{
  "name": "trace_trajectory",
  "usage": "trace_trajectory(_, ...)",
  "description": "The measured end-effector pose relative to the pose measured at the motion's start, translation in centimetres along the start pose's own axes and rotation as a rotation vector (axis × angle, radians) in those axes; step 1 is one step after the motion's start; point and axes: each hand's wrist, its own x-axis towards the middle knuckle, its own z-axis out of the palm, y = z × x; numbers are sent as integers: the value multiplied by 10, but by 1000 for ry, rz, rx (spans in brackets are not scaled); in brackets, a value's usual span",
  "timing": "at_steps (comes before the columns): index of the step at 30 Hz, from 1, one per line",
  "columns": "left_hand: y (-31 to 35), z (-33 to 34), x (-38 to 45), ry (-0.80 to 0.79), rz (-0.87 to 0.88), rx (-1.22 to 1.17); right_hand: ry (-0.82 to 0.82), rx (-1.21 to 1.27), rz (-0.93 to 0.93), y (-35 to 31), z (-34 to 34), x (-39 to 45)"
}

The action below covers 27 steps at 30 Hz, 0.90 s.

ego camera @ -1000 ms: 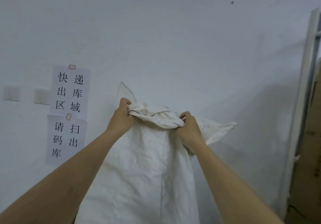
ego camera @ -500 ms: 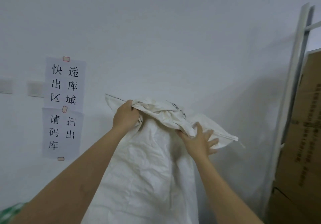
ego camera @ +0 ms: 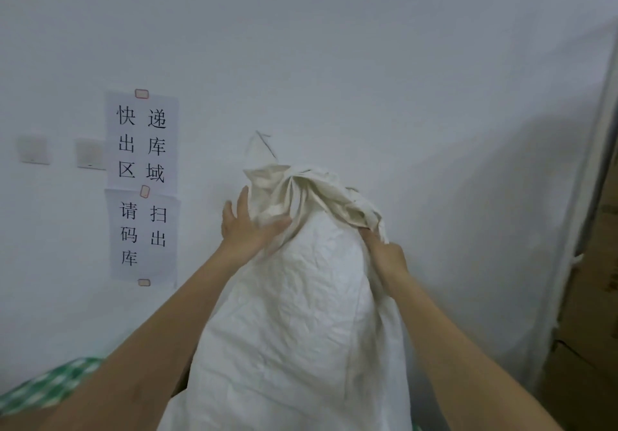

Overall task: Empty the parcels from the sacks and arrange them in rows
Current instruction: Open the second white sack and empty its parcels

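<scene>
- Since half a second ago the left hand (ego camera: 249, 226) has let go of the bunched cloth it was gripping and now lies spread, fingers apart, its palm flat against the upper left shoulder of the sack (ego camera: 294, 313).
- Meanwhile the right hand (ego camera: 384, 255), which was splayed open then, has closed onto the fabric; its fingertips are tucked under a fold on the sack's upper right side, pinching the cloth.
- Between the two hands, and rising above both, the gathered neck (ego camera: 301, 189) of the sack stands crumpled and twisted, with one pointed corner sticking up higher toward the wall (ego camera: 368, 62).
- Below the hands the body of the sack hangs full and wrinkled, running down between the two forearms to the bottom edge of the view.
- No parcels can be seen; whatever the sack holds is hidden by the white woven cloth.
- Left of the open hand, two paper signs (ego camera: 142, 183) with black Chinese characters are stuck to the wall, and further left sit two wall switches (ego camera: 62, 152).
- Well right of the gripping hand, a pale upright frame (ego camera: 588, 196) and brown cardboard boxes (ego camera: 595, 330) stand at the edge.
- Under the left forearm, a patch of green checked cloth (ego camera: 50, 387) shows.
</scene>
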Motion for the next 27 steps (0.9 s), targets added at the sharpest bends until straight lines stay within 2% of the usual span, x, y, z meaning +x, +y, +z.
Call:
trace_trajectory(2, -13, 5, 2, -107, -61, -25, -97, -46, 34, -1, 2, 1)
trace_trajectory(5, -16, 19, 5, -159, 8, -130, -261, -93, 52, -1, 2, 5)
trace_trajectory(9, -3, 34, 2, -14, 102, -128, -360, -103, 37, 8, 0, 9)
trace_trajectory(12, -5, 42, 3, 85, 68, -155, -290, -91, -42, 23, -4, 5)
trace_trajectory(14, -11, 42, 6, 135, 52, -80, -189, -44, -124, 35, -10, -6)
trace_trajectory(16, -17, 38, 8, 156, 32, 6, -158, -20, -229, 48, -17, -18)
trace_trajectory(18, -22, 37, 10, 138, 8, 52, -170, -173, -252, 58, -18, -31)
trace_trajectory(21, -21, 40, 8, 95, 29, 89, -128, -354, -202, 77, -15, -27)
trace_trajectory(25, -20, 40, -1, 93, 44, 23, -52, -279, -65, 88, -21, -12)
trace_trajectory(27, -21, 36, -4, 94, 51, 10, -107, -258, -9, 95, -24, -5)
